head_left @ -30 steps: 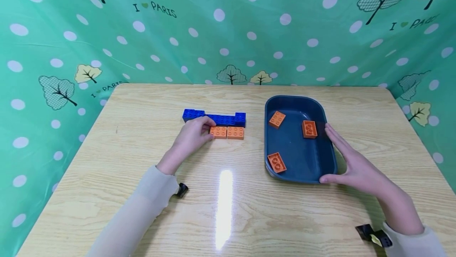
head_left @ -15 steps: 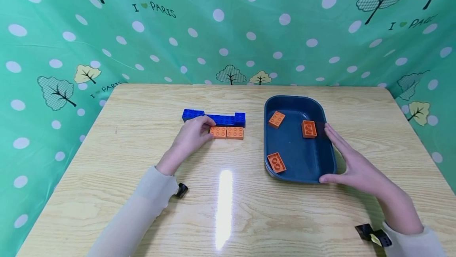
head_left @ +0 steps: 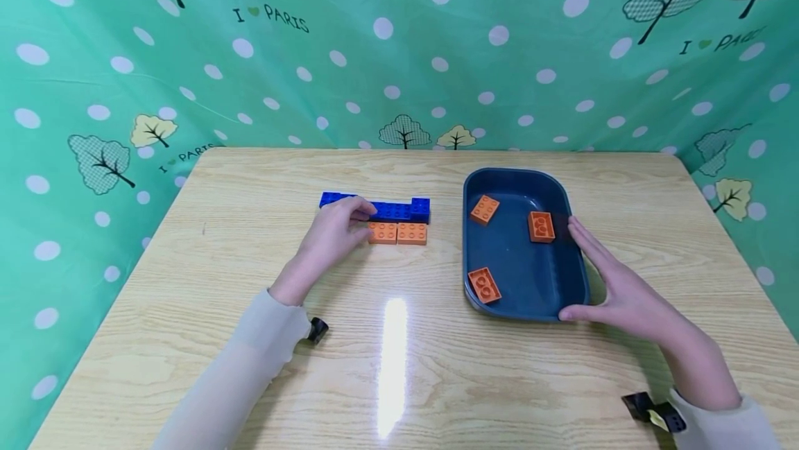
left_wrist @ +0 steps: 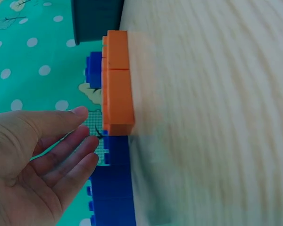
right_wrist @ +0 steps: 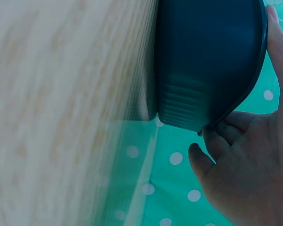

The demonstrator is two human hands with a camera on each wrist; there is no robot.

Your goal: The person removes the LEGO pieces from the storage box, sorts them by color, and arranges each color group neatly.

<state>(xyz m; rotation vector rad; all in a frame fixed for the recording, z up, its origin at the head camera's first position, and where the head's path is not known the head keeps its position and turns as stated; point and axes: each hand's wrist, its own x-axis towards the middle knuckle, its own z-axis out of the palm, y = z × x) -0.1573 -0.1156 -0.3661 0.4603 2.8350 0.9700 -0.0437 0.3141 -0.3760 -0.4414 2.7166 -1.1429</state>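
My left hand (head_left: 333, 228) hovers just left of two orange toy bricks (head_left: 397, 233), which lie end to end on the table. In the left wrist view its loosely bent fingers (left_wrist: 75, 165) hold nothing and stand apart from the orange bricks (left_wrist: 119, 84). Right behind the orange pair runs a row of joined blue bricks (head_left: 393, 211), raised at both ends; the hand partly hides its left part. My right hand (head_left: 630, 294) rests on a dark blue bin (head_left: 518, 311), fingers stretched along its right side and thumb at the near right corner.
Inside the bin lie three orange bricks: one studs up (head_left: 485, 209), one hollow side up (head_left: 541, 227), one tilted against the near left wall (head_left: 485, 285). The wooden table (head_left: 474, 381) meets a green dotted cloth (head_left: 399, 55) at the back.
My left hand has let go of the left orange brick, lifting slightly and drawing back to the left. The bricks, the bin and my right hand stay where they were.
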